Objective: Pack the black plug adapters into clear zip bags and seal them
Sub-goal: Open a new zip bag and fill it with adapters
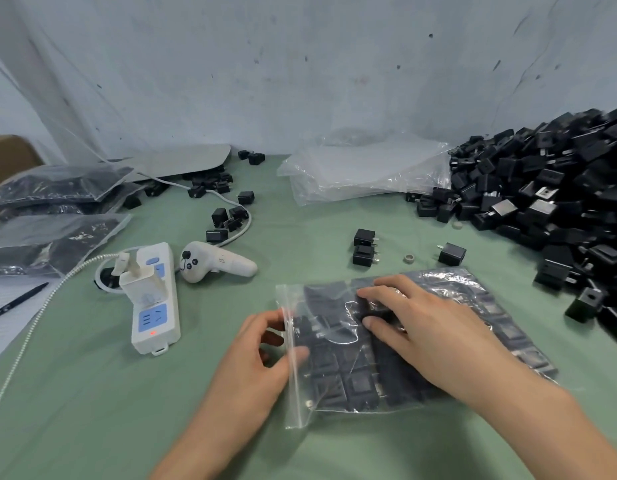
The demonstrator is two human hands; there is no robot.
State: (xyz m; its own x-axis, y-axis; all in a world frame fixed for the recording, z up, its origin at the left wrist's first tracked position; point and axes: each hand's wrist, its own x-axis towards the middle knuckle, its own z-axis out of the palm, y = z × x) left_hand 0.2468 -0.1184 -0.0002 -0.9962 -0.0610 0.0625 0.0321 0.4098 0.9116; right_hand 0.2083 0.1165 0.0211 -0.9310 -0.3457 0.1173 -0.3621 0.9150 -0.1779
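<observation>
Left hand (262, 355) pinches the filled zip bag (334, 375) at its seal, right hand (421, 327) flat on top; packed bags (58, 188) sit finished, an adapter pile (542, 188) waits.

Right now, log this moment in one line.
left hand: pinches zip bag mouth | right hand: presses bag flat | seal: cannot tell | loose adapters: piled right

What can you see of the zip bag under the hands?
The zip bag is clear, crinkly plastic, lying flat on the green table, packed with black adapters. Its zip strip runs along the left edge, where the left hand pinches it. The right hand presses flat on top. Sealed or not: unclear.
</observation>
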